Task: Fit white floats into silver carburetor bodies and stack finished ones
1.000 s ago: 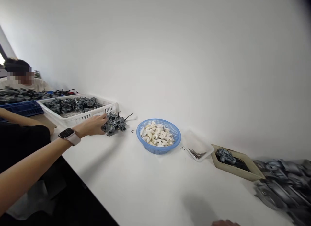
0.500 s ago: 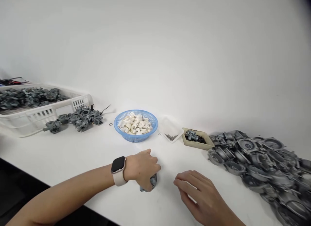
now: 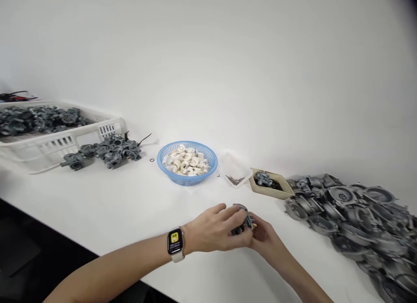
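Note:
A grey metal carburetor body (image 3: pixel 241 228) is held between both hands just above the front of the white table. My left hand (image 3: pixel 216 229), with a watch on its wrist, curls its fingers over the part from the left. From the right, my right hand (image 3: pixel 264 236) grips the same part, its fingertips partly hidden behind it. A small brass-coloured bit shows at the part's right side. Beyond the hands stands a blue basket (image 3: pixel 187 180) with many white plastic floats in it.
Carburetor bodies (image 3: pixel 114 153) lie beside a white crate (image 3: pixel 89 138) full of similar ones at left. Behind the hands are a white tray (image 3: pixel 235 164) of thin pins and a beige tray (image 3: pixel 270 192). Grey metal bowl-shaped castings (image 3: pixel 352 227) are heaped at right.
My left hand has lifted the carburetor body off the table and carried it right. My right hand, apart from it before, now grips it too. The watch screen has lit up.

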The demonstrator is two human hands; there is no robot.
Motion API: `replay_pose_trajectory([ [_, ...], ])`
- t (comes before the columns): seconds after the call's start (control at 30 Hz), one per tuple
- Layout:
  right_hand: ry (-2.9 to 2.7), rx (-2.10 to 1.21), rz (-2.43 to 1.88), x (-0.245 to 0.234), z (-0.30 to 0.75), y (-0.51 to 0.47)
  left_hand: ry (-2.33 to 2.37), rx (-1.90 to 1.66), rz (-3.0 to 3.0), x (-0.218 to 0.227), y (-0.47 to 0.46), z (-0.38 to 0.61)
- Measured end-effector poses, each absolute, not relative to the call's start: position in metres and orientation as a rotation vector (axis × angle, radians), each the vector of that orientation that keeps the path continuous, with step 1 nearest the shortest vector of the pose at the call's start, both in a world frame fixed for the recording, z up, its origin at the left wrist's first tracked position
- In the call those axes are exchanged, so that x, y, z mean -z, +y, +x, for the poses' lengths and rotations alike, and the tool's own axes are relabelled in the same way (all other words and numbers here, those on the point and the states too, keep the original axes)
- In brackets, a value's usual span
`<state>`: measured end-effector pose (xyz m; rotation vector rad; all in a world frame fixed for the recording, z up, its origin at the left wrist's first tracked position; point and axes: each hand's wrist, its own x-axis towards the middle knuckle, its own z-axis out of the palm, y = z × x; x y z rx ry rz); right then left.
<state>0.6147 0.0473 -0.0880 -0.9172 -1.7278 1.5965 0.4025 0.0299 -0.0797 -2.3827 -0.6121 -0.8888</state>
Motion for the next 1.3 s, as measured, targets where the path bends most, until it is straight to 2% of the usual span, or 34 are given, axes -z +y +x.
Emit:
replay_pose_trajectory([
  [0.1,-1.943,-1.411,-1.011,0.078,0.623,0.05,-0.568,0.84,-2.321,0.07,0.03,0.401],
  [0.3,-2.648,-0.621,-1.241,0.062,0.643,0.055,-0.445,0.638,-2.439,0.058,0.031,0.397],
  [0.43,-2.85,-0.283,-1.314,0.06,0.63,0.056,-0.801,0.61,-2.746,0.084,0.04,0.392],
  [0.53,-2.931,-0.277,-1.306,0.055,0.62,0.06,-1.112,0.679,-2.96,0.107,0.045,0.389],
  [0.63,-3.037,-0.315,-1.315,0.042,0.619,0.07,-1.172,0.719,-3.009,0.12,0.048,0.388],
  [0.8,-3.026,-0.347,-1.171,-0.008,0.589,0.119,-1.254,0.789,-3.035,0.125,0.048,0.392],
  [0.93,-2.883,-0.085,-1.135,-0.034,0.499,0.189,-1.256,0.807,-3.03,0.131,0.047,0.392],
  [1.1,-2.897,0.088,-1.221,-0.006,0.393,0.269,-1.107,0.739,-2.893,0.152,0.06,0.401],
  [1.3,-2.952,0.155,-1.323,0.028,0.352,0.311,-1.031,0.555,-2.766,0.17,0.079,0.417],
])
